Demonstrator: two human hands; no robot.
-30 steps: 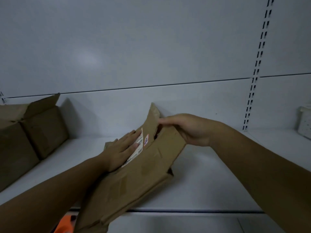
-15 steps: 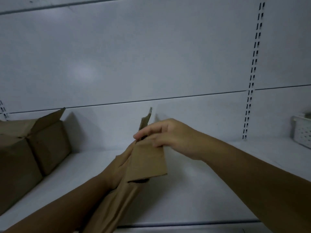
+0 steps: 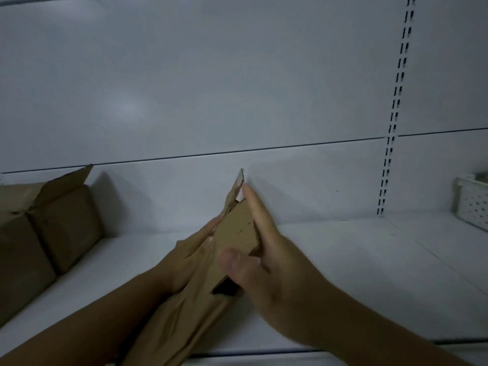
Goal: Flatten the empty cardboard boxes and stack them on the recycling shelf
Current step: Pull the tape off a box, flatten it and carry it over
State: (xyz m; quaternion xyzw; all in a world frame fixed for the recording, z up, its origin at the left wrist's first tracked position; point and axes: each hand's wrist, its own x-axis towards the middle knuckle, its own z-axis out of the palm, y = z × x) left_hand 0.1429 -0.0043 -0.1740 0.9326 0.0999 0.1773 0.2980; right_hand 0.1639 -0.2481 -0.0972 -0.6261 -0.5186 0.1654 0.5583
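A brown cardboard box (image 3: pixel 237 231), collapsed almost flat, stands on edge over the white shelf (image 3: pixel 356 273), running from the bottom of the view up toward the back panel. My left hand (image 3: pixel 192 257) presses against its left face with the fingers extended. My right hand (image 3: pixel 261 260) clamps its right side, thumb across the folded end flap and fingers laid flat along the far face. A torn flap tip sticks up above my fingertips.
Open brown cardboard boxes (image 3: pixel 45 233) stand at the left end of the shelf. A white perforated basket (image 3: pixel 472 204) sits at the far right. A slotted upright (image 3: pixel 393 122) runs down the back panel.
My right hand has moved from gripping the top flap to pressing it down flat against the box. The box has turned more edge-on between both hands.
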